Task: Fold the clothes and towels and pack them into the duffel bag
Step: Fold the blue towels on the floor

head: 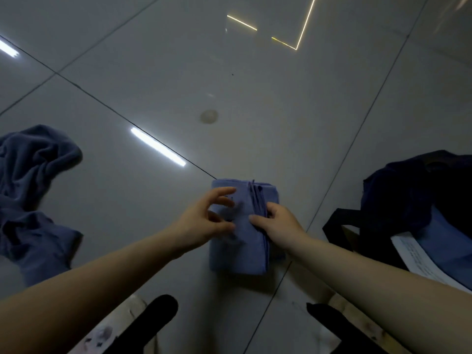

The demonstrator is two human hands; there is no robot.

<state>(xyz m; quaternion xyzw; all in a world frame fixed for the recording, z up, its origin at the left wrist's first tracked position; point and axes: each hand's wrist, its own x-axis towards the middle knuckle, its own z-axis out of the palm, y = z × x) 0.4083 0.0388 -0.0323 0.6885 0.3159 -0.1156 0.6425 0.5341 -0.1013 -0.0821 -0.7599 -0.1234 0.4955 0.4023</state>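
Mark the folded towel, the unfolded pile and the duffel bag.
folded towel (236,254): head view, bare front panel near its lower edge.
unfolded pile (33,180): head view, crumpled middle of the blue cloth at left.
duffel bag (398,195): head view, dark side wall at right.

My folded blue towel (237,241) lies flat on the floor at the centre of my view, a neat upright rectangle with its stacked layer edges showing along the right side. At nine o'clock from it, well apart, sits a crumpled heap of blue cloth (33,190), unfolded and bunched. At three o'clock stands the dark navy duffel bag (406,198), open, black strap drooping toward the towel, with lighter blue fabric showing inside it.
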